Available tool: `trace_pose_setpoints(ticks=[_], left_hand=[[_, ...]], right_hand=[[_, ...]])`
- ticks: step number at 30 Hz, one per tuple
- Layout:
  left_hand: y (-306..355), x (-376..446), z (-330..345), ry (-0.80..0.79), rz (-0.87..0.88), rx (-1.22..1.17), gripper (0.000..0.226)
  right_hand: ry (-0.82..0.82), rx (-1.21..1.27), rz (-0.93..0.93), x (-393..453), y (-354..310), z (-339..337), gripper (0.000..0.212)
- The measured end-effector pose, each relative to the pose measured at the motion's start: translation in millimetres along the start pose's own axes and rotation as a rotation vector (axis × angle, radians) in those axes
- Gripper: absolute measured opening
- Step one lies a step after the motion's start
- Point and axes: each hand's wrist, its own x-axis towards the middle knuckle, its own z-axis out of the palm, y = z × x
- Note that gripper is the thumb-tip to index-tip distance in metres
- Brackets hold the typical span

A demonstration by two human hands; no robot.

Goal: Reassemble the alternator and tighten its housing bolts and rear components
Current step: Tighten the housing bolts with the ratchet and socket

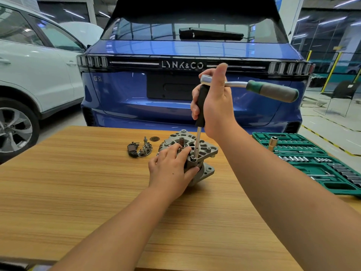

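Right hand [214, 102] is wrapped around the black grip of a long driver extension [201, 106], with a chrome ratchet with a green-and-grey handle [271, 90] sitting on top and sticking out to the right, unheld. My left hand [172, 167] clamps the grey cast-aluminium alternator [203, 153], fingers over the top and thumb on the side; it stands near the middle of the wooden desk [78, 182].

The thin shaft drops to a small socket on a housing bolt at the near edge of the casing. I judge the main risk to be tilt: the stack is tall, so a sideways push could cock the socket off the bolt head and round it, or skid the tip onto my left fingers, which lie just beside it. The alternator could also twist under torque if my hold slackens.

I cannot see the bolt head itself, nor whether the socket is fully seated. The dark rear parts [139, 149] lying left of the alternator are too small to identify. The green socket-set case [304, 159] is cut off at the right edge.
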Motion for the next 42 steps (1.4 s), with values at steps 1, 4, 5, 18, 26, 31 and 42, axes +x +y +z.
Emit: trace_pose_setpoints(ticks=[1,4,5,18,26,31,42], left_hand=[[0,0,0,-0.001,0.002,0.002,0.063],[1,0,-1,0.001,0.005,-0.006,0.062],[2,0,-1,0.003,0.004,-0.005,0.062],[0,10,-16,-0.066,0.08,-0.042,0.063],[3,49,-46,-0.405,0.184,-0.308,0.034],[-5,56,-46,-0.471,0.132,-0.395,0.032],[-5,55,-44,-0.515,0.056,-0.526,0.022]], right_hand=[[0.004,0.004,-0.01,2,-1,0,0.051],[0.005,-0.001,-0.018,4,-1,1,0.051],[0.002,-0.006,-0.015,4,0,1,0.051],[-0.077,0.075,0.27,10,2,-4,0.034],[-0.111,0.314,0.289,6,2,-10,0.024],[-0.096,0.331,0.347,9,-4,-9,0.021],[0.007,-0.214,-0.133,7,-3,3,0.025]])
